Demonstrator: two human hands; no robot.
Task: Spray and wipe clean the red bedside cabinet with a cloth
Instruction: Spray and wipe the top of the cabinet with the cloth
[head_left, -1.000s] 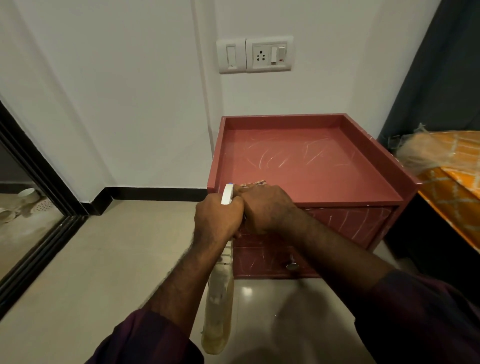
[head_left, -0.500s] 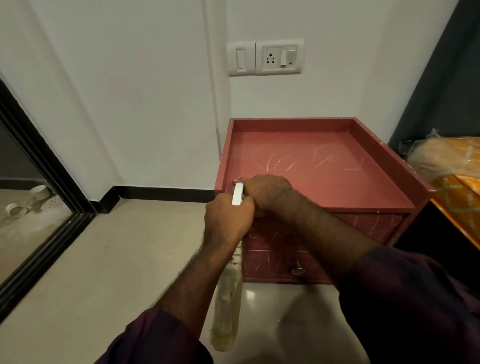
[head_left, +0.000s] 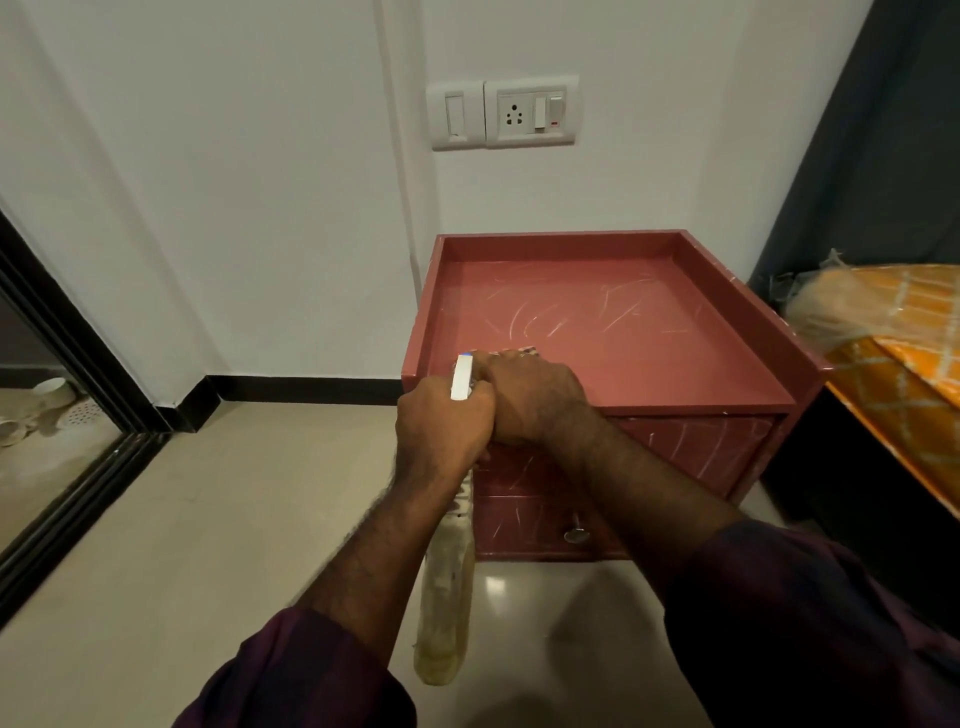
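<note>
Lettering on the spray bottle (head_left: 447, 597) is too blurred to read. Left hand (head_left: 441, 426) wraps tight round its neck, the pale plastic body hanging toward 6 o'clock. Right hand (head_left: 530, 395) arches over one patterned cloth (head_left: 506, 352) at the 7 o'clock corner of the scratched, glossy red cabinet (head_left: 623, 332); gripping or merely pressing, I cannot tell.

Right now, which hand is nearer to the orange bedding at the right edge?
Right. The right hand rests on the red cabinet's front-left corner, left of the orange bedding; the left hand, gripping the spray bottle, is further left, off the cabinet's front.
</note>
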